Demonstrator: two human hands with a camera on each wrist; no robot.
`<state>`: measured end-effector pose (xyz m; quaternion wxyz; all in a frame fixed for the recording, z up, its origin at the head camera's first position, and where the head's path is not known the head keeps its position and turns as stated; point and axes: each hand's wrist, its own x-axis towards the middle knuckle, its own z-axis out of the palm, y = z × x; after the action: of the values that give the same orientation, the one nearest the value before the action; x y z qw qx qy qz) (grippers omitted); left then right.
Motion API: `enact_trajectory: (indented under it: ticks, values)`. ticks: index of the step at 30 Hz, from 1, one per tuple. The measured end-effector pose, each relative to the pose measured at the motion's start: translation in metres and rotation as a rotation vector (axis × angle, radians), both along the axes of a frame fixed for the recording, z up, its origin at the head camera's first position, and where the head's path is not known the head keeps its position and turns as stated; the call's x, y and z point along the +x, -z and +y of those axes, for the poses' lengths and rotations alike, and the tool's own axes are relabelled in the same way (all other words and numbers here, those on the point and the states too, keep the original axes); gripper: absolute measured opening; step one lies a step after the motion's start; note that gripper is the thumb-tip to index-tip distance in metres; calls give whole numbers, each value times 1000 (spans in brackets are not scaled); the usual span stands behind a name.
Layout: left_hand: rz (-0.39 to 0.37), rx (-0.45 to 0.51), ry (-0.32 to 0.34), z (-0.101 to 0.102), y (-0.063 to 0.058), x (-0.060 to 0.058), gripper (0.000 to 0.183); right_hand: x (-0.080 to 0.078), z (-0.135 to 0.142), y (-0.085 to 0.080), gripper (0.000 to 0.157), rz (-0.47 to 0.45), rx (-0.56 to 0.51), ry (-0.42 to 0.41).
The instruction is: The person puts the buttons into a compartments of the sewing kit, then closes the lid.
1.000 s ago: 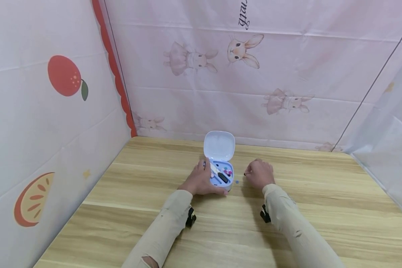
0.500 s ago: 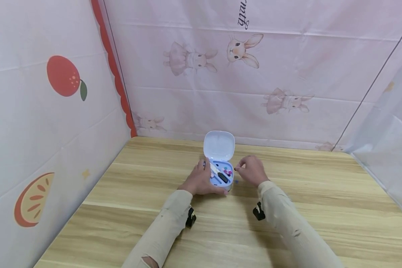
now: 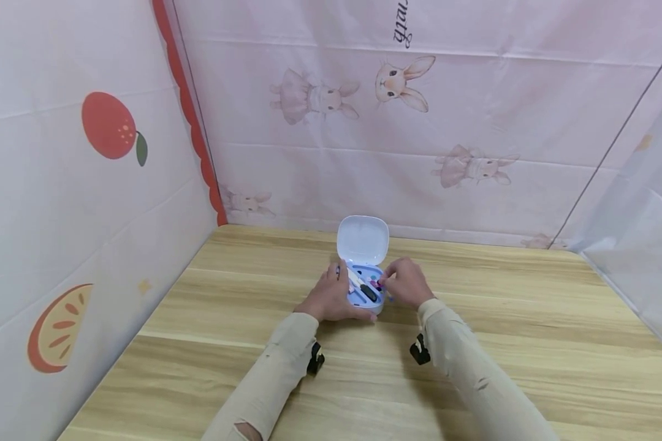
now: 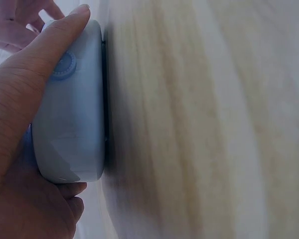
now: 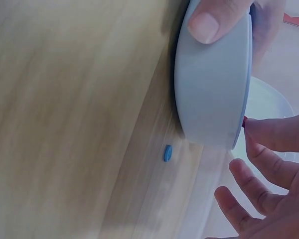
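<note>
A pale blue sewing box (image 3: 379, 307) stands on the table with its white lid (image 3: 363, 240) raised. My left hand (image 3: 333, 297) grips it from the left, the thumb along its front wall. At the box's right rim, my right hand (image 3: 408, 283) pinches a small dark red button (image 5: 244, 121), mostly hidden by the fingertips. Inside the tray lie several pink and purple buttons (image 3: 374, 283) and a white tool with a black handle (image 3: 368, 294). On the wood beside the box rests a blue button (image 5: 168, 153).
The wooden table (image 3: 502, 318) meets a printed cloth wall (image 3: 309, 184) close behind the raised lid. Another cloth wall (image 3: 116, 245) borders the left side. Black wrist straps (image 3: 420, 350) show below the sleeves.
My right hand has moved left from the bare wood to the box's right compartment, carrying the small button. My left hand keeps its grip on the box.
</note>
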<state>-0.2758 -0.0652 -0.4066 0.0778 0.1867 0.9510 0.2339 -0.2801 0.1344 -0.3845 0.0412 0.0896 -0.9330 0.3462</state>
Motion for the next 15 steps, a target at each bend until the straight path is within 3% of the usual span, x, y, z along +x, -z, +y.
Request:
enact_trajectory:
  ticks: [15]
  values:
    - [5,4,1,0,0,2,144,3,-2,2,12,-4,24,-2]
